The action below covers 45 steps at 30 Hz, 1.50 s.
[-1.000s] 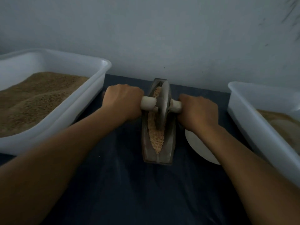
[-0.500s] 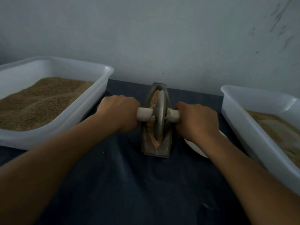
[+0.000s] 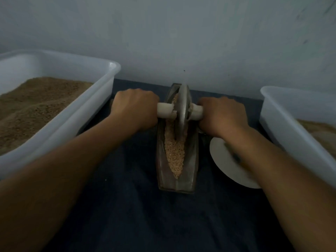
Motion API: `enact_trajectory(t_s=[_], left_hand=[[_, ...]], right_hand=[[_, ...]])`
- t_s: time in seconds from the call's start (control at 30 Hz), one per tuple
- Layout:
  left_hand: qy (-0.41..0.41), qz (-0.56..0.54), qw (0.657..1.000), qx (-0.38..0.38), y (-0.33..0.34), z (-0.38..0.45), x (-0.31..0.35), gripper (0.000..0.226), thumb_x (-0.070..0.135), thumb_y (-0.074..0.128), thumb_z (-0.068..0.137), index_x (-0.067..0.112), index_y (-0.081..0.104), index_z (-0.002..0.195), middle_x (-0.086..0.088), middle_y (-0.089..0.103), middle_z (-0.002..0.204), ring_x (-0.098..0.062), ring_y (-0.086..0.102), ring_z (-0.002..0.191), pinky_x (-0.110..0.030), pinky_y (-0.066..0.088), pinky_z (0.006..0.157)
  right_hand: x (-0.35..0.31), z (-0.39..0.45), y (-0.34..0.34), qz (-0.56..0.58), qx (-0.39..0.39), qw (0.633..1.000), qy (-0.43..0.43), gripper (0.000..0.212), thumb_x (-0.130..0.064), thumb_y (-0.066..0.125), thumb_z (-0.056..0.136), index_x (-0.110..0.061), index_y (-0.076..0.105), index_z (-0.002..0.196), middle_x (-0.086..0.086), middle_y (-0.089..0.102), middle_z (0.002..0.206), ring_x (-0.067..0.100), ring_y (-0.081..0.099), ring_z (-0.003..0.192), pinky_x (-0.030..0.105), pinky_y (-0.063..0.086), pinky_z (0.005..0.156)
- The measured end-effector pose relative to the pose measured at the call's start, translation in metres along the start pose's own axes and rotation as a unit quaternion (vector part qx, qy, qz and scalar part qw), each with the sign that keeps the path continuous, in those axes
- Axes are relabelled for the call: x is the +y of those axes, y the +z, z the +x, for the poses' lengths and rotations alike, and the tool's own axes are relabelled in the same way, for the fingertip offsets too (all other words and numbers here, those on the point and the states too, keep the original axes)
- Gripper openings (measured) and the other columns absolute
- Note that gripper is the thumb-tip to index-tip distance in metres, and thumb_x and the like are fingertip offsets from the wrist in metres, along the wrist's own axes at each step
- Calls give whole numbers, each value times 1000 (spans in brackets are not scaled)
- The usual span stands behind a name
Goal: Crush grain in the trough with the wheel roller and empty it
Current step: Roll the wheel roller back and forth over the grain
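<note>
A narrow boat-shaped metal trough (image 3: 191,171) lies lengthwise on the dark cloth in the middle. Tan grain (image 3: 175,157) fills its groove. The grey wheel roller (image 3: 184,106) stands upright in the far half of the trough, near the wall end. My left hand (image 3: 134,109) grips the pale handle (image 3: 164,110) on the wheel's left side. My right hand (image 3: 221,114) grips the handle stub on the right. Both fists hide the outer ends of the handle.
A large white tub (image 3: 85,113) of brown grain stands at the left. Another white tub (image 3: 283,120) with lighter meal stands at the right. A white plate (image 3: 221,160) lies under my right forearm, beside the trough. A pale wall rises just behind.
The wheel rolled toward me and then back to the far end of the trough, with both hands gripping the handle throughout. More grain shows in the near half now.
</note>
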<state>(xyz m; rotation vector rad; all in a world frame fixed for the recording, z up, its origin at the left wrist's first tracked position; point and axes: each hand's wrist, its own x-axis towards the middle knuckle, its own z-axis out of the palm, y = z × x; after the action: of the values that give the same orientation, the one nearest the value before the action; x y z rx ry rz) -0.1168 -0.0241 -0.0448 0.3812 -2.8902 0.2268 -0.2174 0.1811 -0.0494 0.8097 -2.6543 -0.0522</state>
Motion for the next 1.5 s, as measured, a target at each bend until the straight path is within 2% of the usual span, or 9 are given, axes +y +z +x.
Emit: enact_trajectory(t_s=[0.23,0.33,0.43,0.57,0.7,0.83,1.03,1.27,1.5], left_hand=[[3,13,1000,13,1,33,-2,26,43,66,83,28,65,104,0,55,83,-25,52,73,-34,36,59],[1,33,999,21,-1,43,0,30,40,67,83,26,66,109,-2,56,83,-25,53,73,-31,29,52],[8,43,999,24,-3,46,1,32,39,67,82,26,65,112,-7,65,98,-30,62,87,-38,36,62],[7,39,999,18,-2,37,2,31,38,66,84,25,64,112,-7,66,100,-29,60,84,-37,37,63],[4,21,1000,-6,-7,24,2,31,40,67,83,28,64,112,-4,66,99,-26,57,81,-38,40,64],[1,18,1000,-13,-9,6,4,33,44,69,81,30,63,110,-2,66,97,-23,55,78,-38,43,66],[9,9,1000,-11,-10,-22,0,29,50,66,79,36,58,103,3,66,97,-23,62,84,-34,41,66],[23,23,999,-20,-17,-41,-1,26,58,66,81,40,52,94,10,64,93,-16,61,81,-33,44,66],[13,13,999,-27,-8,-44,-9,29,63,64,75,42,45,79,13,63,85,-13,63,78,-34,52,66]], right_hand=[[6,31,7,11,-17,1000,-13,17,-41,70,77,-36,56,83,-3,59,76,16,43,57,23,23,49],[8,39,9,18,-32,999,-11,19,-40,70,80,-36,63,98,2,70,102,28,64,86,23,23,50],[10,40,8,24,-38,999,-6,24,-40,69,83,-34,66,107,3,69,109,29,65,94,24,21,50],[7,31,7,27,-24,999,3,12,-39,67,85,-33,65,95,-1,68,95,14,44,61,23,21,49],[3,16,6,28,21,999,7,18,-42,67,83,-33,66,98,-3,68,93,22,55,72,24,19,50],[-1,-2,2,24,42,999,9,20,-42,69,82,-32,64,99,-4,63,82,18,42,64,27,14,49],[-9,-29,-3,32,71,997,-19,16,-37,64,81,-30,56,92,-4,67,85,27,65,81,34,25,60],[-11,-62,-13,52,60,997,-21,20,-38,65,85,-32,47,93,-11,38,68,20,45,64,34,23,61],[-11,-67,-16,38,63,997,-22,19,-39,65,84,-32,49,92,-11,39,65,16,40,59,31,12,52]])
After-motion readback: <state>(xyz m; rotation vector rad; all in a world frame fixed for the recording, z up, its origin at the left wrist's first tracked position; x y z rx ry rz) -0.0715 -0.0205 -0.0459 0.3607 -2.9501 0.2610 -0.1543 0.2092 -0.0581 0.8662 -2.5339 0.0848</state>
